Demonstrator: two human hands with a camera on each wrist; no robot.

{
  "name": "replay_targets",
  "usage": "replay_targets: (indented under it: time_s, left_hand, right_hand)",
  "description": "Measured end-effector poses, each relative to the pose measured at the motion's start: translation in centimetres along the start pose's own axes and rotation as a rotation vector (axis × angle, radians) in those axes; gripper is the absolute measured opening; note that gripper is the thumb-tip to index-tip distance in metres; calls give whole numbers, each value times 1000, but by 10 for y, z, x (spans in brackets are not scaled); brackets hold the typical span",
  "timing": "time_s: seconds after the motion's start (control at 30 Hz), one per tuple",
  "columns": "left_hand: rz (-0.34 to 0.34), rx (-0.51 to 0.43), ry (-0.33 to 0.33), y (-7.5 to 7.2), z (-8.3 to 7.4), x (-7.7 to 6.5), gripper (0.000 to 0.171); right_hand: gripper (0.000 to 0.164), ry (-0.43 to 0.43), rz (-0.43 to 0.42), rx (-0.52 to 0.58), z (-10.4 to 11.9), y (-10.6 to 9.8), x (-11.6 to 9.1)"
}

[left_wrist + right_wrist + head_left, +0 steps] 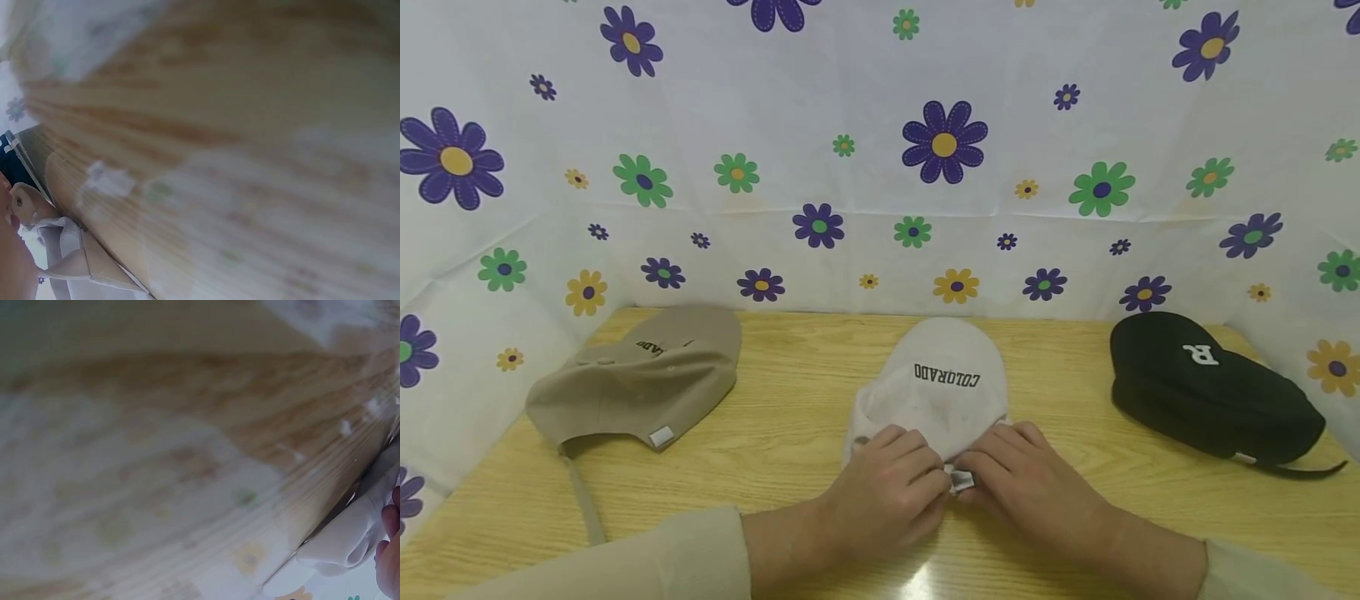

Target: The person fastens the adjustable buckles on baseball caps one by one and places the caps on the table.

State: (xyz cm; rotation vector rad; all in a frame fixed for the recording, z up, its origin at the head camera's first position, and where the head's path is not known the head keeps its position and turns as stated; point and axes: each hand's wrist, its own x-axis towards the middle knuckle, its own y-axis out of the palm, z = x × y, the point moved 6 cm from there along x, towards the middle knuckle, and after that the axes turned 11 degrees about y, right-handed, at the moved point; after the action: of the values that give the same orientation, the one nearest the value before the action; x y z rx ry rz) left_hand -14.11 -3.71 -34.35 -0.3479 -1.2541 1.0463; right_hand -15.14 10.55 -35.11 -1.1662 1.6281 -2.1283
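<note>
An off-white baseball cap (pixel 951 367) with dark COLORADO lettering lies in the middle of the table, its brim toward the back wall. At its near edge my left hand (pixel 887 487) holds the back of the cap with curled fingers. Close beside it, my right hand (pixel 1037 479) pinches the same back edge from the right. A small white label (pixel 960 478) shows between the hands. In the left wrist view, a strap end with a metal eyelet (pixel 19 201) is by the fingers. The cap's side (pixel 340 544) shows in the right wrist view. My fingertips are mostly hidden.
A tan cap (pixel 647 375) with its strap hanging loose lies at the left of the wooden table (pixel 797 375). On the right is a black cap (pixel 1210 400) with a white letter R, its strap also loose. Flower-printed cloth (pixel 880 100) walls the back and sides.
</note>
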Motion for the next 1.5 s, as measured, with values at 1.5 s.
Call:
replay_targets:
  time_s: [1.5]
  left_hand:
    - [-13, 11, 60, -1, -4, 0, 6]
  right_hand:
    - [15, 23, -46, 29, 4, 2, 4]
